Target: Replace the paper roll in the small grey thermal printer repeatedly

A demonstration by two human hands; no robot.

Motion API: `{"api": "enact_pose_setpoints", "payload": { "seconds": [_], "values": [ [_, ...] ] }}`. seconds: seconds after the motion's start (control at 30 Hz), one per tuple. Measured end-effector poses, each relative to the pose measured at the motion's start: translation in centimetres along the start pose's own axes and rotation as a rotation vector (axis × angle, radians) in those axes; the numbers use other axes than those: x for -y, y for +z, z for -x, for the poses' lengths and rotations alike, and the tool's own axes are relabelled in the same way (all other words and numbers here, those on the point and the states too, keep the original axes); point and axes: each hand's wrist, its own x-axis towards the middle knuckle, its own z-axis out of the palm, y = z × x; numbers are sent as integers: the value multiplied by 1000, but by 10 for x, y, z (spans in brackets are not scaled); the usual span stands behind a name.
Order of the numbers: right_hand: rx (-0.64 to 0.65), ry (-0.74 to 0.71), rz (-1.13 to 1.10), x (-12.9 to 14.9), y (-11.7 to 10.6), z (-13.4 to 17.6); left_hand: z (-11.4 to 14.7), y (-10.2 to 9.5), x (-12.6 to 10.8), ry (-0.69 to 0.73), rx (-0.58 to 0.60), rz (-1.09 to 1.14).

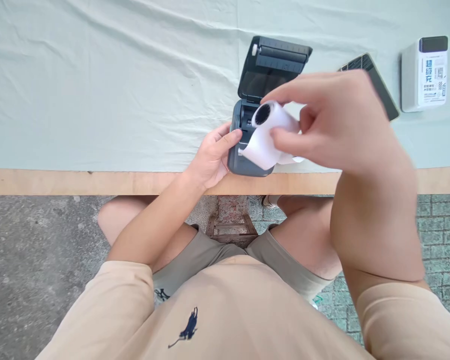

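A dark grey portable label printer [253, 167] is at the table's front edge, its lid [275, 62] swung up and tilted back. My left hand [215, 155] grips the printer's left side, with the thumb on the rim of its paper bay. Between the thumb and fingers of my right hand [333, 120] is a roll of white paper [272, 132] with a dark core, held over the open bay. A loose end of the paper hangs down from the roll. The roll and my right hand hide part of the bay.
A dark flat device [382, 92], partly behind my right hand, lies on the pale green cloth [116, 90]. Further right stands a white box-shaped item with a black end [423, 75]. The table's wooden edge [97, 182] runs along the front.
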Motion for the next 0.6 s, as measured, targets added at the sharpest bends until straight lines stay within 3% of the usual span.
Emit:
{"api": "enact_pose_setpoints", "payload": {
  "seconds": [0.07, 0.2, 0.3, 0.4, 0.5, 0.6],
  "values": [
    [-169, -28, -209, -17, -8, 5, -1, -2, 1, 1, -12, -5],
    [-664, -28, -402, -78, -4, 3, -2, -5, 1, -14, -23, -34],
    [-646, 225, -294, -128, 12, 1, -3, -6, 1, -19, -3, -42],
    [-426, 339, -257, -156, 21, 9, -4, -4, 0, -17, -10, -47],
    [-278, 370, -233, -164, 17, 27, -4, -3, 0, -18, -40, -53],
    [-371, 287, -242, -170, 8, 51, -4, -2, -1, -22, -42, -57]
  ]
}}
